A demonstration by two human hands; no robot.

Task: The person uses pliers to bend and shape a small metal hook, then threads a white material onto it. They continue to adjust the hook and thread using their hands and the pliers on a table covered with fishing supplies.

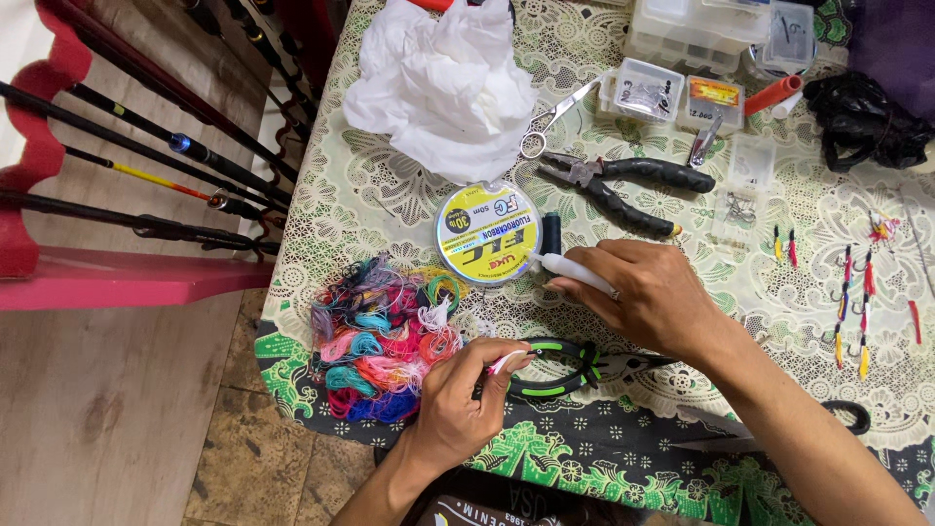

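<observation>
Left hand (463, 394) is closed in a pinch on a small pink-and-white piece (504, 362), held just above the counter (623, 443) beside a heap of coloured thread (382, 336). Right hand (648, 292) is curled shut around a white tube (575, 272), its tip pointing at a round yellow line spool (487, 234) — the two look to be touching. Green-handled pliers (563, 366) lie between the hands. Black pliers (623, 190), scissors (557, 119), crumpled white plastic bag (443, 83) and clear tackle boxes (696, 34) lie further back — rigged hooks (852, 292) to the right.
</observation>
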